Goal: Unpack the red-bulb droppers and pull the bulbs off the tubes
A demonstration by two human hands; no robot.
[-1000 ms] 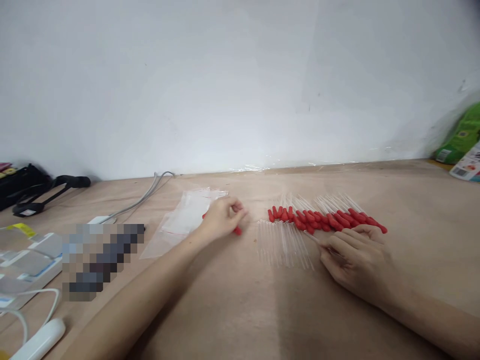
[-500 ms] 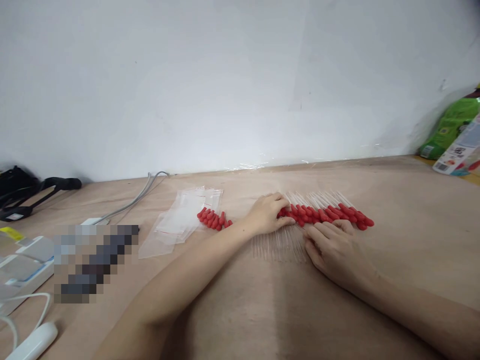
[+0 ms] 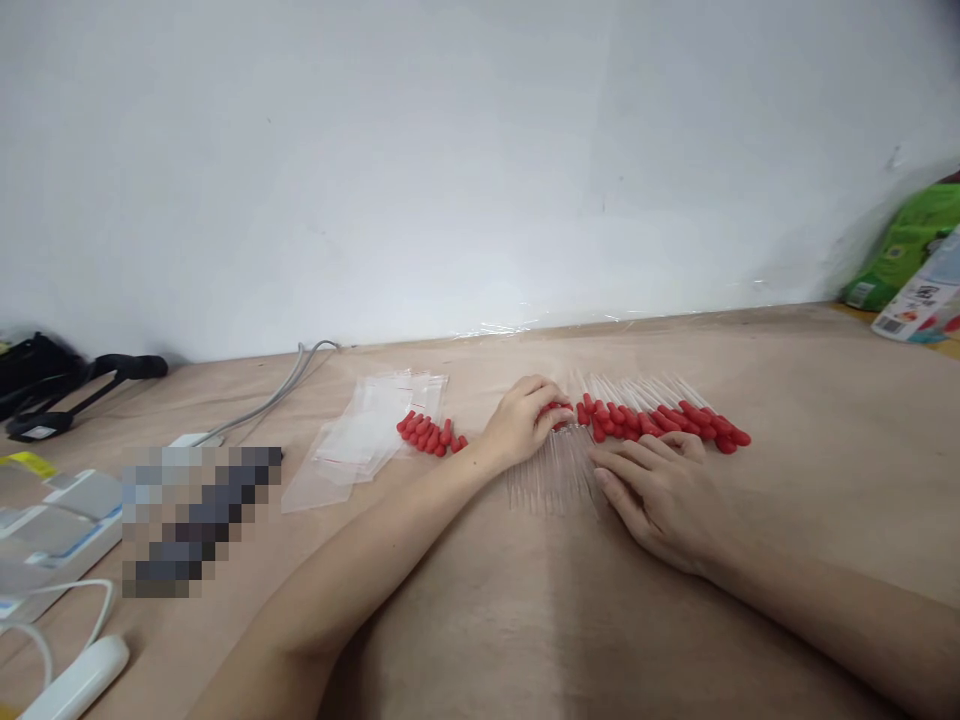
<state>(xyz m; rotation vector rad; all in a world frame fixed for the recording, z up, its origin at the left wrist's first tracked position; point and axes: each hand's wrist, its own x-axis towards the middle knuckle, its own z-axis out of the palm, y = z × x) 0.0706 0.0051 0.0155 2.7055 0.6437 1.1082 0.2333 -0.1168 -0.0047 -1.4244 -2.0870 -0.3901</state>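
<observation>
Slim glass droppers with red rubber bulbs lie in rows on the table. One group of glass tubes (image 3: 551, 480) points toward me. My left hand (image 3: 529, 415) curls over the red bulbs (image 3: 556, 408) at the upper end of that group, thumb and fingers around them. To the right, more droppers lie with their red bulbs (image 3: 652, 420) nearer me and pale tubes (image 3: 652, 388) pointing at the wall. My right hand (image 3: 660, 490) rests just below these, fingers extended and their tips at the right edge of the near tubes.
Left of my hands, several red bulbs (image 3: 431, 433) lie beside clear zip bags (image 3: 352, 440). Farther left are a blurred dark object (image 3: 202, 520), a white power strip (image 3: 75, 510), cables (image 3: 289, 375) and a black item (image 3: 97, 375). Green packaging (image 3: 900, 245) stands at right.
My right hand has shifted left and its fingers have straightened against the tubes. The near tubes sit closer together, and a gap shows between the bulbs under my left hand and those rightward.
</observation>
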